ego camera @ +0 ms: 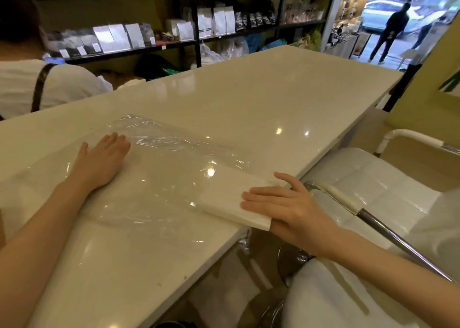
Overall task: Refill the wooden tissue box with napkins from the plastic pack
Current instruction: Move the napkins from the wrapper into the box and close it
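Note:
A clear plastic pack lies flat and mostly slack on the white table. My left hand rests palm down on its left part, fingers together and flat. A white stack of napkins sticks out of the pack's right end at the table's front edge. My right hand grips that stack, fingers on top and thumb beneath its overhanging corner. No wooden tissue box is in view.
A white padded chair with a chrome arm stands right of the table. A person in a white shirt sits across at the far left. Dark shelves with bags fill the back.

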Demonstrator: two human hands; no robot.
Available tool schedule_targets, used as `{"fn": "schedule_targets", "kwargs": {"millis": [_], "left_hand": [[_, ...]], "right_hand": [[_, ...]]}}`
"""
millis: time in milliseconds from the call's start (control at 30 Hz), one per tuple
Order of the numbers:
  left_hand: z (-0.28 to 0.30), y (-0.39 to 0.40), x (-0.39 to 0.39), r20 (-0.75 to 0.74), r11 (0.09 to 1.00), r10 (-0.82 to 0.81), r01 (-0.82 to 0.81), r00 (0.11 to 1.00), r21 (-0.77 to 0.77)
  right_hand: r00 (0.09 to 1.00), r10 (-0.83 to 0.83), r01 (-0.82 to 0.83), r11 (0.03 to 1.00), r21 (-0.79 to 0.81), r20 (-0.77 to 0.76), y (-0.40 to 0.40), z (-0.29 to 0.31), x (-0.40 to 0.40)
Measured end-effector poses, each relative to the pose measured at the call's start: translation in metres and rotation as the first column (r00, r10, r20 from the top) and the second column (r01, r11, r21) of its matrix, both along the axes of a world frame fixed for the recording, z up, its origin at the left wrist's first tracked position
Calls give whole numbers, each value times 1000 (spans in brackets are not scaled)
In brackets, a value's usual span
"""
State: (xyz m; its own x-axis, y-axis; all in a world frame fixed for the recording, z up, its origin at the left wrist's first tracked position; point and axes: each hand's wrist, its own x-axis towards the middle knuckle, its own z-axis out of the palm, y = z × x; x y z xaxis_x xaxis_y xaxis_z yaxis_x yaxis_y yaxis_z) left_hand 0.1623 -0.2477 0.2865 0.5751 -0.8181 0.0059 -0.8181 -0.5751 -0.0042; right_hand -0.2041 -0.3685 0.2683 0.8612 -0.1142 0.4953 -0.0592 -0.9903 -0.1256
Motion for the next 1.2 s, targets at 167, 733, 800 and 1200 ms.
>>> {"fn": "schedule_targets", "kwargs": {"millis": [167,733,800,1200], "left_hand": [[-2,4,-2,-3,994,9,-9,1000,-105],[100,21,-68,-584,808,-8,-339,812,-482],[115,41,-82,-638,871,-27,-295,770,-393],[142,176,-58,-844,376,-534,-880,50,-290]], "right_hand": [[999,4,-19,960,278,52,4,35,0],[940,-239,-160,326,932,245,-10,147,117],[944,-180,-199,360,911,277,3,150,138],[720,649,-694,673,257,244,109,141,228]]}}
